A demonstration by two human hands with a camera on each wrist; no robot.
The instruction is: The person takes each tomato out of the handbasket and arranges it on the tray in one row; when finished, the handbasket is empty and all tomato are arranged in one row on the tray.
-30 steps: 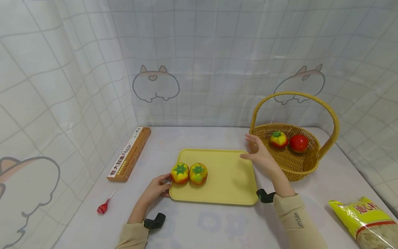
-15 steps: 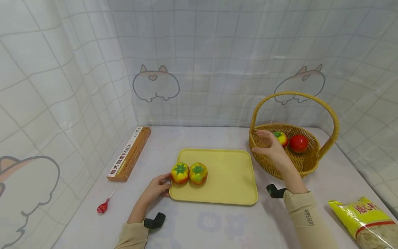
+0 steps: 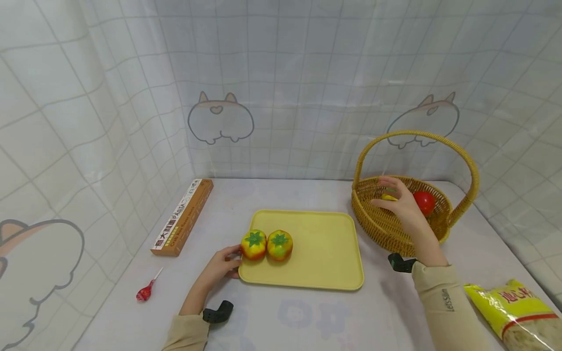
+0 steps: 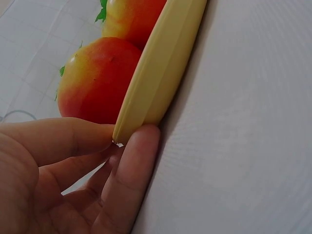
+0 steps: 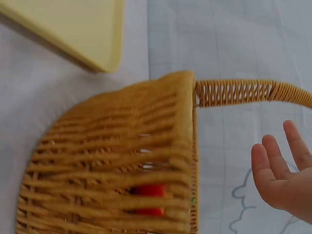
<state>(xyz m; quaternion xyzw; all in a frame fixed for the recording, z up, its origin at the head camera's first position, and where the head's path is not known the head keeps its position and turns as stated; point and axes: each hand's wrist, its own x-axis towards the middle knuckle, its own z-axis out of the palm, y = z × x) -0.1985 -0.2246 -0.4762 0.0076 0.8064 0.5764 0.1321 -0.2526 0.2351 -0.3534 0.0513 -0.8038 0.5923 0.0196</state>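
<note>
While my L hand (image 3: pixel 223 265) pinches the tray (image 3: pixel 325 253) low-ctr, my wide-spread R hand (image 3: pixel 403 202) shd prob. straddle the yellow fruit (image 3: pixel 388 197) mid-right.

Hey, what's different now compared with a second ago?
The right hand has moved rightward from the basket's left edge to over its inside, partly hiding the yellow fruit there; it holds nothing. The left hand still pinches the tray, which stayed put with its two fruits.

Fingers (image 4: pixel 136 156) pinch the yellow tray (image 4: pixel 163 63) beside two red-yellow fruits (image 4: pixel 102 80) (image 4: pixel 131 19).
</note>
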